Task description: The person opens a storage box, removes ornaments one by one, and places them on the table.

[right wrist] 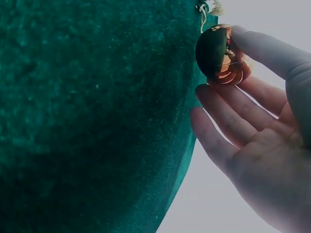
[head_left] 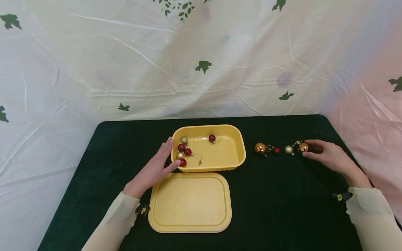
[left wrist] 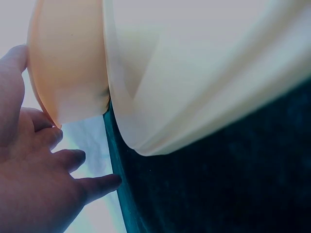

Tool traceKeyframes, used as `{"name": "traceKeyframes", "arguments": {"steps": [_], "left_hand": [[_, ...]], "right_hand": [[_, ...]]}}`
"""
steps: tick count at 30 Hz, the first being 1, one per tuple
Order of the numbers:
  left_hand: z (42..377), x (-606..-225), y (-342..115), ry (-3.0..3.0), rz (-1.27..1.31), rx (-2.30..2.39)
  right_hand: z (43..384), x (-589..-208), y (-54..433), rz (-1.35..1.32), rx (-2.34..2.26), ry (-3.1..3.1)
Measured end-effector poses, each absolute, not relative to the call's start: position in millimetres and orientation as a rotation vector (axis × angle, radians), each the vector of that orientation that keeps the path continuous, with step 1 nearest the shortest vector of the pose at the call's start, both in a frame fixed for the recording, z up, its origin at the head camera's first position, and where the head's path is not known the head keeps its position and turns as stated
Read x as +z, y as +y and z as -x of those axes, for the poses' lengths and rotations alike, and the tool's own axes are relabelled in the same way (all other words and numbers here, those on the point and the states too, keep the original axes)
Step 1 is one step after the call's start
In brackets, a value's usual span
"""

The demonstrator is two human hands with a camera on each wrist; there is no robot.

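Green table [head_left: 276, 209]; right grip [head_left: 333, 158] pinches copper bauble [head_left: 303, 147] at fingertips [head_left: 311, 142]; left grip [head_left: 154, 171], unclenched, touches yellow box [head_left: 227, 151]

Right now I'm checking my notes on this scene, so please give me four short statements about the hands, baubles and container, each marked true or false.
1. The right hand pinches a copper bauble. True.
2. The left hand touches the yellow container. True.
3. The container is covered. False: its lid lies on the dark tabletop.
4. All the red baubles are in the container. False: one red bauble is on the tabletop.
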State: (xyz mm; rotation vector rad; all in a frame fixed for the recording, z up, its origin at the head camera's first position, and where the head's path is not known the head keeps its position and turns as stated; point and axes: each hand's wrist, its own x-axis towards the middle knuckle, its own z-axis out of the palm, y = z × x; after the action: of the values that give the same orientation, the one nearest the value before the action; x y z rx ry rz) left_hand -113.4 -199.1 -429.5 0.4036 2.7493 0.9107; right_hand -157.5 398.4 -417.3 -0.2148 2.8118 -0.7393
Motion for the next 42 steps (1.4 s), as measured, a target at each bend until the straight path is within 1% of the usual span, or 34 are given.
{"name": "traceKeyframes", "arguments": {"steps": [25, 36, 42], "left_hand": [[113.4, -430.0, -197.4, 2.749, -0.392, 0.896], [112.6, -430.5, -198.4, 2.749, -0.392, 0.9], [112.9, -430.5, -198.6, 2.747, -0.401, 0.911]], "right_hand": [[156.3, -419.4, 399.0, 0.204, -0.795, 2.775], [149.3, -403.3, 394.1, 0.198, -0.72, 2.841], [140.4, -393.6, 385.2, 0.213, -0.796, 2.901]]}}
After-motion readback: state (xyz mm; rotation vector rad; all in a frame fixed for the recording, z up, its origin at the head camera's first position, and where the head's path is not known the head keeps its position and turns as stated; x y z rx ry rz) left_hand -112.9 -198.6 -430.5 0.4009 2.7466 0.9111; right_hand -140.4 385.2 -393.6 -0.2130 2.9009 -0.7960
